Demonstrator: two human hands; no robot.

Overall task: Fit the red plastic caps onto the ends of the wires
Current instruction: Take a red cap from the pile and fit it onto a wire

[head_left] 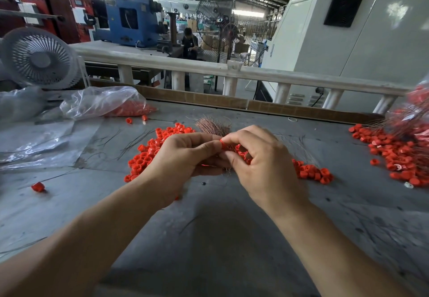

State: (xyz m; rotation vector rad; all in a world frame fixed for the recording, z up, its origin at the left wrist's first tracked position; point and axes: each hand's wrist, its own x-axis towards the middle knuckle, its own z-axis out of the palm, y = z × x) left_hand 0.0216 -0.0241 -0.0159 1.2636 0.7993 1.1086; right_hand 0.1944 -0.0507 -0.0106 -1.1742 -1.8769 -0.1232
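We've got both hands meeting over the grey tabletop [220, 238], just above the main heap of red caps [148, 155]. Right hand [262, 166] pinches one red cap [224, 144] btwn thumb & index tip; other fingers curl loosely. Left hand [183, 159] has its fingers curled round a bundle of thin coppery wires [213, 126], whose frayed ends fan out beyond the knuckles, thumb tip touching the pinched cap. Can't tell if a wire end is inside the cap; fingers hide it. More caps lie right of the hands [313, 172], & a second heap w/ wires sits far right [394, 155]. A clear plastic bag [102, 101] w/ caps lies at back left, near a white fan [38, 58]. One stray cap [37, 187] sits alone, front left.
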